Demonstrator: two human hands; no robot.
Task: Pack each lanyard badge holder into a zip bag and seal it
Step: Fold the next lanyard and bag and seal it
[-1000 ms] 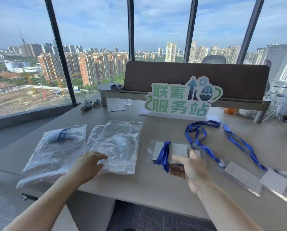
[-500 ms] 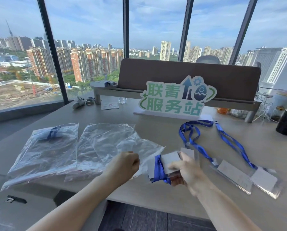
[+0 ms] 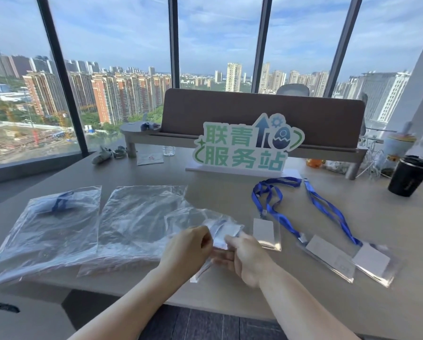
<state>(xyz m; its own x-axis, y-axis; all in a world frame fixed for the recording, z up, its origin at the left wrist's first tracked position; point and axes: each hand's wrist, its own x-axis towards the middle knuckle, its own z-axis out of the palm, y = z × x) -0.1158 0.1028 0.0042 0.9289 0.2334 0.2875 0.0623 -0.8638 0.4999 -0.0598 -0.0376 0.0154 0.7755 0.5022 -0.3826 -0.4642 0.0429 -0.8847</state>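
You've got both hands together w/ the left hand pinching the zip bag mouth open so the right hand can push the wrapped badge holder in (spare bags stacked left on the worktop, unpacked badges right).

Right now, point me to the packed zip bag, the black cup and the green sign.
Packed zip bag (image 3: 55, 222): head view, on the clear plastic below the blue lanyard inside.
Black cup (image 3: 408, 177): head view, on the middle of its dark side wall.
Green sign (image 3: 245, 149): head view, on the lettering at its centre.
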